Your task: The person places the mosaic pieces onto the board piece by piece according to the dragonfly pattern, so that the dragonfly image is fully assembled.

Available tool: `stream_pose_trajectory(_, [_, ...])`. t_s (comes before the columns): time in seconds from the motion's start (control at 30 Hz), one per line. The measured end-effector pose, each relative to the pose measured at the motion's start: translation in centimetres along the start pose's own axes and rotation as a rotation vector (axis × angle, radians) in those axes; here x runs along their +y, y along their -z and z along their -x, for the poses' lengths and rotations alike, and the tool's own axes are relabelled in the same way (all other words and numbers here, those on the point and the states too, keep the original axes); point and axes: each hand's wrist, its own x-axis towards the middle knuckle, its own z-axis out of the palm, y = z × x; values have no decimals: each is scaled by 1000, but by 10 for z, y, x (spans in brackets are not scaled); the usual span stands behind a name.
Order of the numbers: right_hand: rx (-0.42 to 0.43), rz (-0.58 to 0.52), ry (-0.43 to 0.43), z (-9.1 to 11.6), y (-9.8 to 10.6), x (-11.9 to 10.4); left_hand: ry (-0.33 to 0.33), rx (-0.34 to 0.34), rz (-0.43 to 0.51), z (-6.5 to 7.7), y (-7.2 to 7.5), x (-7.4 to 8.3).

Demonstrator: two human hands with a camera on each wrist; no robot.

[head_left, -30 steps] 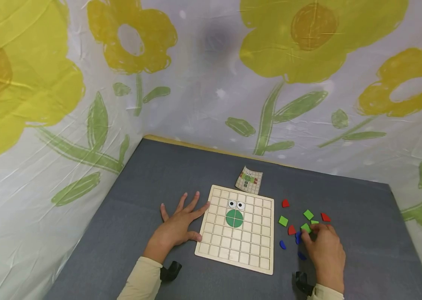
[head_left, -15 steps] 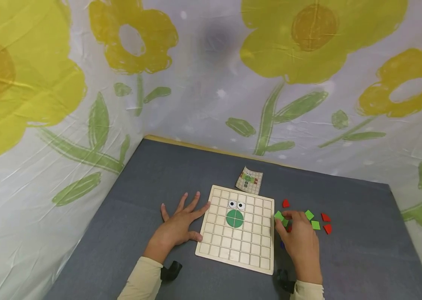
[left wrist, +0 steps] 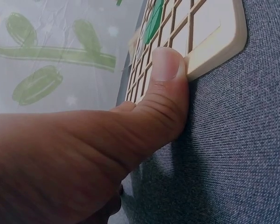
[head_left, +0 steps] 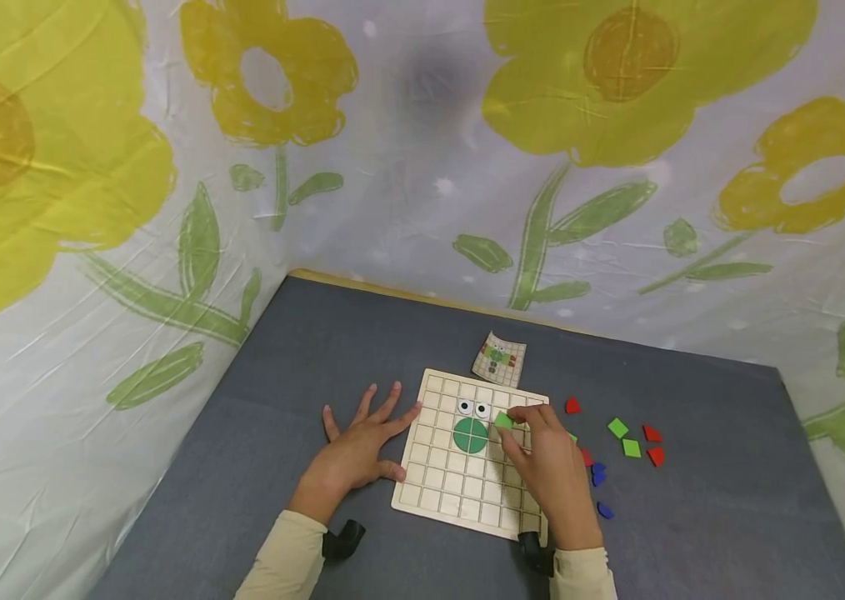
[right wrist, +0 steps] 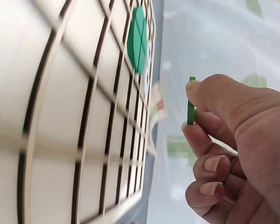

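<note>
A wooden grid board (head_left: 452,486) lies on the dark table, with a green circle (head_left: 471,436) of quarter pieces and two eye tiles (head_left: 473,409) set in it. Over the board's upper right, my right hand (head_left: 552,467) pinches a green square tile (head_left: 502,420) between thumb and fingertips. In the right wrist view that tile (right wrist: 191,112) is seen edge-on, held apart from the board. My left hand (head_left: 351,458) is spread at the board's left side, its thumb (left wrist: 167,70) touching the edge.
Right of the board lie green squares (head_left: 631,448), red pieces (head_left: 652,434) and blue pieces (head_left: 605,510). Some pieces are partly hidden by the right hand. Behind the board is a small picture card (head_left: 499,361). A flower-printed curtain (head_left: 392,208) borders the table.
My right hand picked up a green square from the loose pieces and carried it left over the board. A red piece now lies farther right. My left hand stays put.
</note>
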Motion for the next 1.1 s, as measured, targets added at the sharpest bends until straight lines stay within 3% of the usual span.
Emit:
stream_pose_trajectory(0.37, [-29, 13, 111, -12, -18, -25, 14, -20, -4, 0, 0, -1])
stream_pose_trajectory(0.7, [-73, 13, 154, -23, -29, -37, 18, -12, -12, 0, 0, -2])
stream_pose_trajectory(1.1, [-102, 88, 174, -31, -46, -46, 6, 1, -8, 0, 1, -1])
